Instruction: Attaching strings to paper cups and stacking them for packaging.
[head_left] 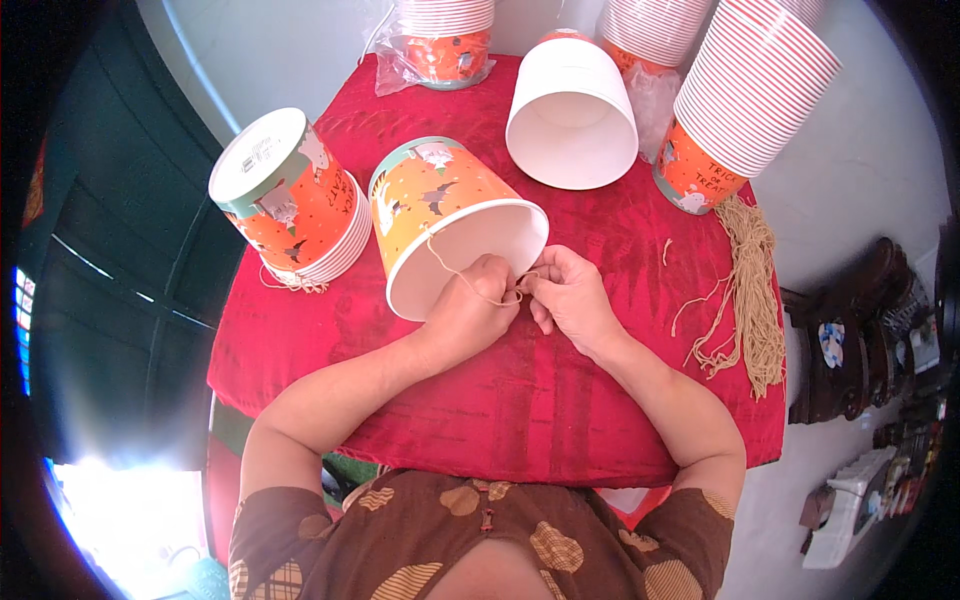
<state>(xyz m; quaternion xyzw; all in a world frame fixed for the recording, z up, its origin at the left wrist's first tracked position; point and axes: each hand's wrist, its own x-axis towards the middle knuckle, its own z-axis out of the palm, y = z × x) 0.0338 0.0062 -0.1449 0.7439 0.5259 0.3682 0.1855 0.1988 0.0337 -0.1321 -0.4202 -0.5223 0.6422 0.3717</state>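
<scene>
An orange paper bucket [445, 190] with printed figures lies tipped on the red cloth, its white mouth facing me. From a spot on its rim a thin tan string [447, 264] loops down to my hands. My left hand [472, 312] is closed on the string at the bucket's mouth, knuckles up. Close beside it, my right hand [575, 298] pinches the string between thumb and fingers near the lower right of the rim. The fingertips nearly meet, and the exact lie of the string between them is partly hidden.
Upside-down nested buckets [290, 200] with string at their rims stand at left. A white-mouthed bucket [572, 130] lies behind. Tall bucket stacks [750, 90] and a plastic-wrapped stack [447, 50] line the back. A bundle of tan strings [755, 300] hangs along the right table edge.
</scene>
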